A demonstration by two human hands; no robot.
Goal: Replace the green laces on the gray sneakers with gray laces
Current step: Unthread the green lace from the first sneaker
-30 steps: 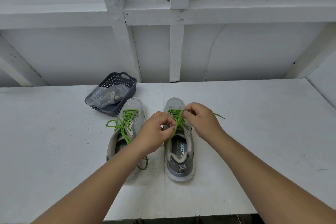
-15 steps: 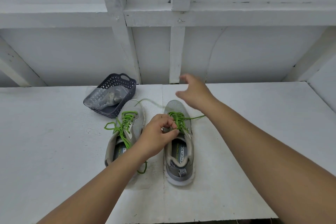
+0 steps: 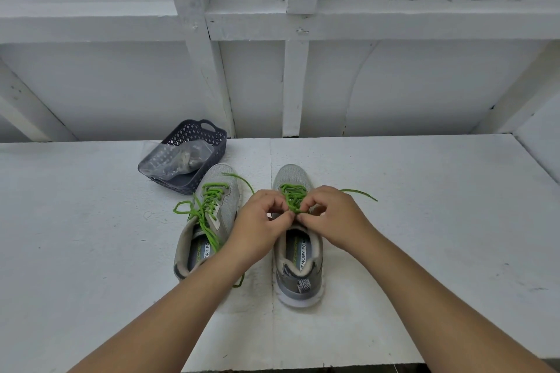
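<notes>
I see both hands over the right sneaker [image 3: 298,251] on the white table [image 3: 424,206]. Left hand [image 3: 260,228] and right hand [image 3: 331,219]: fingers curled, pinching the green lace [image 3: 292,198] at the upper eyelets, fingertips nearly touching. One loose lace end trails right of the right fingers, another left past the left fingers. Left sneaker [image 3: 209,221], green lace still threaded, lies just left of the left hand. Dark basket [image 3: 194,157] holding a plastic bag [image 3: 172,160] sits beyond, touching that sneaker's toe.
</notes>
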